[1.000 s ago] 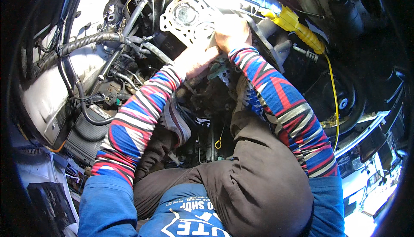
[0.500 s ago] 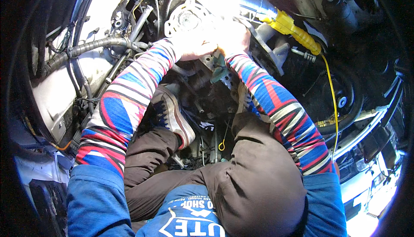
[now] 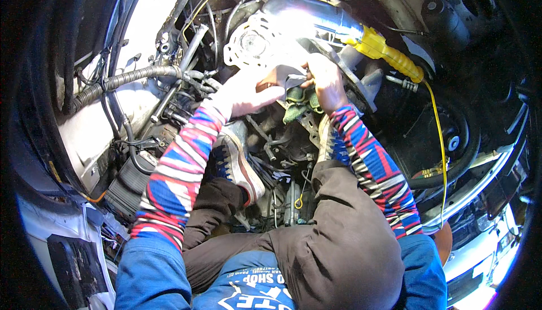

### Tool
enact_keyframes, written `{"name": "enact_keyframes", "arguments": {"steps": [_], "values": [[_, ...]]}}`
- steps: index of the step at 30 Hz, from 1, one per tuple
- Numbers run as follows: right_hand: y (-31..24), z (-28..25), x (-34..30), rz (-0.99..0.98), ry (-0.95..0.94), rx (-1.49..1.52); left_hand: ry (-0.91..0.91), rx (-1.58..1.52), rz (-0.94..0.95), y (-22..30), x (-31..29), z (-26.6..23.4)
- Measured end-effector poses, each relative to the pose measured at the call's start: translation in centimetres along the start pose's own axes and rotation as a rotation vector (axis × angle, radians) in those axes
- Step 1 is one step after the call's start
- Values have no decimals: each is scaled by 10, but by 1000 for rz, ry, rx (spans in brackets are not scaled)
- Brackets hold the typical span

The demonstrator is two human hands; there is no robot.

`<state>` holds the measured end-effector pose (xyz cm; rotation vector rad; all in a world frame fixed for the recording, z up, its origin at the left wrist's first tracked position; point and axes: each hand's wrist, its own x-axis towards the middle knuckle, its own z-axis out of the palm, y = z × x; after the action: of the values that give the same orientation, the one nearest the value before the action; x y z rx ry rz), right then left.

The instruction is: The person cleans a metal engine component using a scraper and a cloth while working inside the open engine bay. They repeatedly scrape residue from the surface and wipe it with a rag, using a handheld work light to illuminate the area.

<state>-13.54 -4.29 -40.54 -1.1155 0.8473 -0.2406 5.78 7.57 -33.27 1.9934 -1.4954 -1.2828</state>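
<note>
My right hand [image 3: 327, 84] is closed, its fingertips pinching a small greyish metal piece [image 3: 297, 77]. Facing it from the left, my left hand [image 3: 245, 91] has its thumb stretched out and apart from its bent fingers. Those fingertips reach close to the metal piece, but glare hides whether they touch it. Behind both hands sits a round, vented metal housing [image 3: 251, 45] like an alternator, partly washed out by the light. Crumpled green cloth [image 3: 296, 111], perhaps a glove, lies just below the hands on a metal bracket.
A lit work lamp with a yellow handle [image 3: 390, 51] lies across the parts at upper right, trailing a yellow cord [image 3: 438, 135]. Ribbed conduit [image 3: 127, 78] and hoses run along the left. My shoes [image 3: 244, 166] rest among cables and pipes; a yellow loop handle [image 3: 298, 203] rises between them.
My hands have drawn back from the bright housing and moved apart, my right one shifting rightward. The metal piece and more of the green cloth now show between them. The whole view has shifted slightly.
</note>
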Motion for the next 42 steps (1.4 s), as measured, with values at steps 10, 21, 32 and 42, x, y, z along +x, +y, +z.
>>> {"name": "enact_keyframes", "arguments": {"steps": [10,21,32,42], "values": [[-1,-2,-6,-468,154,-648,463,-871,-723,-41,-33,40],[5,-8,-8,-495,95,-895,921,207,-268,-59,52,37],[-7,-13,-24,-308,126,-730,828,241,-565,-40,60,40],[-3,-22,-51,-201,218,-729,678,351,-604,-28,46,32]]}}
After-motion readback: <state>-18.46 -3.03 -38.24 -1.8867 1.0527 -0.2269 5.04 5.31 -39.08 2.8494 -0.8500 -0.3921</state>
